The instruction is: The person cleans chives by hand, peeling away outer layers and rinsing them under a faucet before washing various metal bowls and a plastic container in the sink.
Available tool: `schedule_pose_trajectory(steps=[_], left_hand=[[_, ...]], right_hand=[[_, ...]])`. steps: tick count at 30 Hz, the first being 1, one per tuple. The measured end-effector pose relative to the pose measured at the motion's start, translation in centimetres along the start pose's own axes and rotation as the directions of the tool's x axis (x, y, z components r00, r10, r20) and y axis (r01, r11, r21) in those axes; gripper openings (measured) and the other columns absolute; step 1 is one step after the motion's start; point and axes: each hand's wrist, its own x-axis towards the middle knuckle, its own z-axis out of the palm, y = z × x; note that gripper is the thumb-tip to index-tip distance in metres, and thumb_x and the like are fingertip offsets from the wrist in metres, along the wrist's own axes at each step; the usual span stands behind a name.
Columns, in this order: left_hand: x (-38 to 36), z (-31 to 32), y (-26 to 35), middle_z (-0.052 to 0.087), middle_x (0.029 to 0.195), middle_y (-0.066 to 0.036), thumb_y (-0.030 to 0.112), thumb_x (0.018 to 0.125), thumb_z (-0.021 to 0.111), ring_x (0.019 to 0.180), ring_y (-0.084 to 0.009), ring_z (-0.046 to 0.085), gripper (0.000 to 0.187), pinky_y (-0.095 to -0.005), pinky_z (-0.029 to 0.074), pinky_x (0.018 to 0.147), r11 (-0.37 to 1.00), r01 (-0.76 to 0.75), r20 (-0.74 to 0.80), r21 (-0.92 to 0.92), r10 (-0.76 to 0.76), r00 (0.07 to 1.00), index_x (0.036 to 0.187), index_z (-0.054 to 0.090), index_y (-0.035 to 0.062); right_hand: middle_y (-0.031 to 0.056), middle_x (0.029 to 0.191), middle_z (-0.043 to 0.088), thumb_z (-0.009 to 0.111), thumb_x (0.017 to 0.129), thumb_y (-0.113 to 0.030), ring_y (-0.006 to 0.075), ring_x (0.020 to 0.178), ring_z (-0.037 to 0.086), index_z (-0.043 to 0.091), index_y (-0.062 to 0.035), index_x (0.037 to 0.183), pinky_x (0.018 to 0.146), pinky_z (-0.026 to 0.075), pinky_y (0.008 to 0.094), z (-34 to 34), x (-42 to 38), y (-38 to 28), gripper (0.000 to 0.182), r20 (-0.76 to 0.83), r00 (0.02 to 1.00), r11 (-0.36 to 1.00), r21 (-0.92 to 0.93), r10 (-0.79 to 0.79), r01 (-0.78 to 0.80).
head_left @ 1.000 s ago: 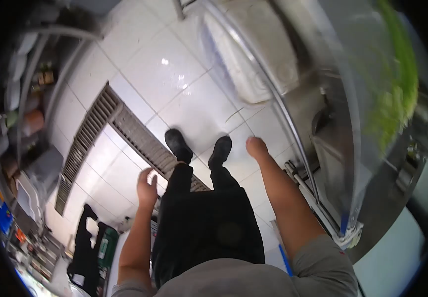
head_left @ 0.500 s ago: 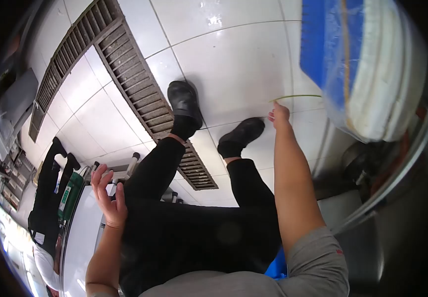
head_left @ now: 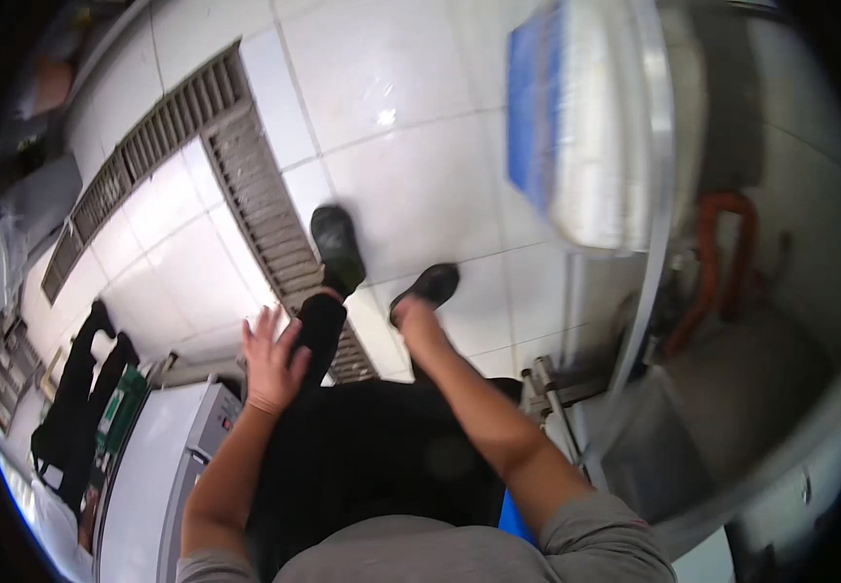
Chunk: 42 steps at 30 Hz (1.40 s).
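Observation:
My left hand (head_left: 274, 360) is raised over my left thigh, open with its fingers spread and nothing in it. My right hand (head_left: 415, 319) hangs in front of my right shoe (head_left: 437, 283). Motion blur smears its fingers, so I cannot make out whether it holds anything. The thin green strand seen earlier cannot be made out. Under both hands are my black trousers and the white tiled floor (head_left: 401, 194).
A slatted floor drain (head_left: 255, 185) crosses the tiles. At right stand a stack of white and blue items (head_left: 600, 136), a metal rail (head_left: 655, 165), an orange hose (head_left: 710, 257) and a steel basin (head_left: 760, 389). A white appliance (head_left: 153, 476) and another person (head_left: 75, 418) are at left.
My right hand swings from the right, where it pinched a thin green strand, to in front of my right shoe. My left hand moves inward and spreads. The view has shifted toward the right.

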Motion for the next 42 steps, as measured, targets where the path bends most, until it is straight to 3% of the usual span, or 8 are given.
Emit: schedule_pose_trajectory(steps=[12, 14, 18, 24, 30, 33, 39, 42], left_hand=[[-3.3, -29.2, 32.4, 0.059, 0.075, -0.013, 0.018, 0.086, 0.056, 0.072, -0.0326, 0.060, 0.012, -0.0413, 0.047, 0.062, 0.784, -0.497, 0.021, -0.372, 0.543, 0.840, 0.085, 0.057, 0.0068], [-2.4, -33.0, 35.1, 0.060, 0.074, -0.014, 0.020, 0.088, 0.054, 0.072, -0.0337, 0.060, 0.014, -0.0407, 0.047, 0.063, 0.761, -0.539, -0.081, -0.360, 0.550, 0.831, 0.088, 0.058, 0.0062], [-1.0, -39.0, 40.3, 0.061, 0.074, -0.017, 0.021, 0.092, 0.048, 0.070, -0.0344, 0.060, 0.020, -0.0383, 0.048, 0.064, 0.777, -0.452, -0.085, -0.438, 0.465, 0.881, 0.095, 0.060, 0.0056], [5.2, -38.7, 47.7, 0.062, 0.083, -0.011, 0.023, 0.095, 0.042, 0.078, -0.0169, 0.057, 0.028, -0.0301, 0.045, 0.073, 0.684, -0.420, 0.129, -0.596, 0.598, 0.791, 0.102, 0.060, 0.0020], [14.9, -40.8, 54.8, 0.063, 0.090, -0.017, 0.031, 0.090, 0.053, 0.084, -0.0240, 0.059, 0.033, -0.0332, 0.045, 0.079, 0.630, -0.491, 0.354, -0.601, 0.761, 0.543, 0.102, 0.061, 0.0015], [27.4, -40.7, 54.0, 0.062, 0.098, -0.021, 0.034, 0.085, 0.058, 0.092, -0.0311, 0.059, 0.038, -0.0385, 0.045, 0.082, 0.621, -0.711, -0.097, -0.328, 0.727, 0.680, 0.102, 0.062, -0.0001], [46.4, -39.2, 52.6, 0.064, 0.099, -0.016, 0.031, 0.079, 0.064, 0.092, -0.0300, 0.060, 0.028, -0.0384, 0.046, 0.081, 0.930, -0.322, -0.025, -0.177, 0.323, 0.946, 0.090, 0.066, 0.0050], [48.6, -38.9, 53.9, 0.066, 0.089, -0.013, 0.029, 0.079, 0.064, 0.083, -0.0303, 0.062, 0.026, -0.0393, 0.048, 0.075, 0.950, -0.262, 0.132, -0.171, 0.285, 0.949, 0.088, 0.067, 0.0056]], right_hand=[[0.0119, 0.081, 0.060, 0.061, 0.079, -0.008, 0.0283, 0.072, 0.059, 0.058, -0.0033, 0.082, 0.065, 0.048, 0.0367, -30.6, -42.5, -25.0, 0.006, -0.322, 0.621, 0.699, -0.347, -0.715, 0.625], [0.0073, 0.081, 0.061, 0.059, 0.084, -0.007, 0.0176, 0.067, 0.059, 0.061, -0.0021, 0.086, 0.062, 0.050, 0.0308, -34.1, -46.2, -25.0, 0.006, -0.624, 0.695, 0.621, 0.397, -0.358, 0.676], [0.0068, 0.087, 0.063, 0.062, 0.084, -0.011, 0.0130, 0.070, 0.059, 0.062, 0.0014, 0.095, 0.064, 0.048, 0.0272, -44.4, -51.8, -25.3, 0.017, -0.956, 0.294, 0.638, 0.231, 0.007, 0.735], [0.0068, 0.082, 0.063, 0.063, 0.084, -0.014, 0.0107, 0.067, 0.059, 0.062, 0.0015, 0.101, 0.060, 0.046, 0.0234, -45.3, -45.9, -26.0, 0.022, -0.932, 0.247, 0.706, -0.014, -0.267, 0.708], [0.0085, 0.082, 0.062, 0.057, 0.089, -0.012, 0.0115, 0.066, 0.056, 0.060, -0.0027, 0.092, 0.060, 0.044, 0.0245, -49.7, -43.6, -29.5, 0.010, -0.873, 0.478, 0.175, 0.487, 0.095, 0.856], [0.0077, 0.080, 0.062, 0.054, 0.090, -0.012, 0.0113, 0.062, 0.054, 0.058, -0.0028, 0.091, 0.059, 0.044, 0.0246, -54.2, -44.1, -32.6, 0.010, -0.846, 0.505, 0.151, 0.529, 0.173, 0.835], [0.0080, 0.090, 0.062, 0.059, 0.088, -0.021, 0.0130, 0.074, 0.056, 0.057, -0.0046, 0.103, 0.066, 0.046, 0.0256, -63.7, -33.5, -34.6, 0.022, -0.821, 0.533, 0.308, 0.571, 0.205, 0.761], [0.0094, 0.091, 0.062, 0.066, 0.083, -0.022, 0.0159, 0.075, 0.059, 0.057, -0.0004, 0.107, 0.066, 0.048, 0.0259, -65.5, -26.4, -35.6, 0.034, -0.969, 0.031, 0.917, 0.241, 0.244, 0.317]])
